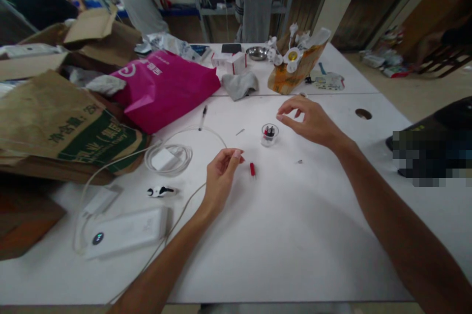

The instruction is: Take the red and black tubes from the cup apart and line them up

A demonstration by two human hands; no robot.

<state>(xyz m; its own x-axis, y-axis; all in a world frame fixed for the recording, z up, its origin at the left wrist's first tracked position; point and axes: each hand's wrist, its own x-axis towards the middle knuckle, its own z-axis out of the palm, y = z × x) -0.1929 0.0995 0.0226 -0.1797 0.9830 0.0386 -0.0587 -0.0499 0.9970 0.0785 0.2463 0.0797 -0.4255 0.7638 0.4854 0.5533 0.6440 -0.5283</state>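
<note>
My left hand (pixel 223 171) is over the middle of the table with its thumb pressed against curled fingers. A little red shows at its fingertips, but I cannot make out what they hold. Just right of it lies a small red piece (pixel 252 169) with a thin metal end. My right hand (pixel 309 118) hovers right of a small clear cup (pixel 269 142), thumb and forefinger pinched; whatever is between them is too small to tell. Inside the cup are black and red small parts (pixel 270 131). A small metal bit (pixel 298 161) and a thin metal pin (pixel 240 131) lie nearby.
Left are a white power bank (pixel 129 233), black-and-white pliers (pixel 161 191), a coiled cable (pixel 151 157) and a pen (pixel 203 117). Behind stand a pink bag (pixel 169 88), brown sack (pixel 55 122), grey cloth (pixel 239 85) and metal bowl (pixel 257 52). A black bag (pixel 435 132) is right.
</note>
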